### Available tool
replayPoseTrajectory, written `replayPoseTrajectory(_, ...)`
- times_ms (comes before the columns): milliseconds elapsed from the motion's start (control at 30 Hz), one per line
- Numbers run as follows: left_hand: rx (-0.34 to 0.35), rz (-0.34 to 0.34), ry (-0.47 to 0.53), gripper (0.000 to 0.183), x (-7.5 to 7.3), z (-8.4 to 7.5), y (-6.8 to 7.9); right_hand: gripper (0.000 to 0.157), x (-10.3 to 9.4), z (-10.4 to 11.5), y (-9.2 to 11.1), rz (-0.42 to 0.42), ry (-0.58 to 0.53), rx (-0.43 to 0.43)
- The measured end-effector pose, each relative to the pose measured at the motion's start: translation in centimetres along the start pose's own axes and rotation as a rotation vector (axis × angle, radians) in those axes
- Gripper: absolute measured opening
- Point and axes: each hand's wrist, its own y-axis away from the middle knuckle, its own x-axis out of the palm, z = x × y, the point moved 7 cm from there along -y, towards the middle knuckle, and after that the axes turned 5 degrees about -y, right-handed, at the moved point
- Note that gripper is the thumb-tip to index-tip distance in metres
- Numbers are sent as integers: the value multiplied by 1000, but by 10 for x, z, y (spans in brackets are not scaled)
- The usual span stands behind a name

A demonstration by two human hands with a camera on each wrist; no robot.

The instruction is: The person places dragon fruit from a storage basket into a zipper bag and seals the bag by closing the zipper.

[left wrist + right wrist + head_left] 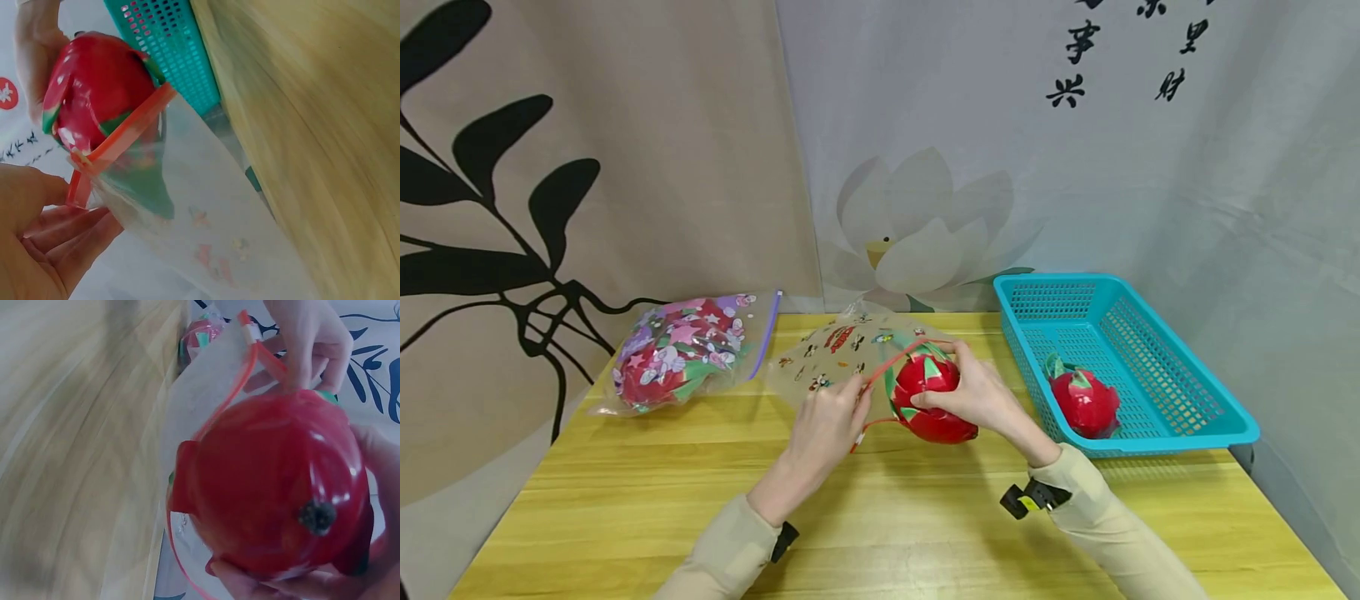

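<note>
A red dragon fruit with green-tipped scales point(934, 398) is gripped in my right hand point(977, 390). Its leafy end sits at the mouth of a clear printed zip bag point(827, 354) with a red zip edge, partly inside it. My left hand point(831, 417) pinches that red edge between thumb and fingers, holding the mouth apart, as the left wrist view shows. From the right wrist, the dragon fruit point(275, 487) shows its dark stem end, with my fingers curled round its sides.
A purple-edged zip bag point(685, 350) with red dragon fruit inside lies at the left of the wooden table point(850, 533). On the right stands a blue perforated basket point(1157, 358) holding one dragon fruit point(1084, 403). A printed curtain point(925, 125) hangs behind.
</note>
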Motion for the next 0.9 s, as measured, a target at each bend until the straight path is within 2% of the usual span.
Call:
replayPoseTrajectory(233, 10, 40, 18, 4, 6, -1, 2, 82, -4, 1, -3, -42, -18, 56)
replayPoseTrajectory(433, 4, 30, 27, 5, 6, -2, 2, 80, 3, 4, -3, -42, -38, 24)
replayPoseTrajectory(600, 13, 6, 14, 6, 4, -3, 1, 80, 13, 7, -2, -62, 22, -1)
replayPoseTrajectory(900, 8, 10, 33, 6, 4, -3, 1, 76, 31, 10, -2, -96, 152, -98)
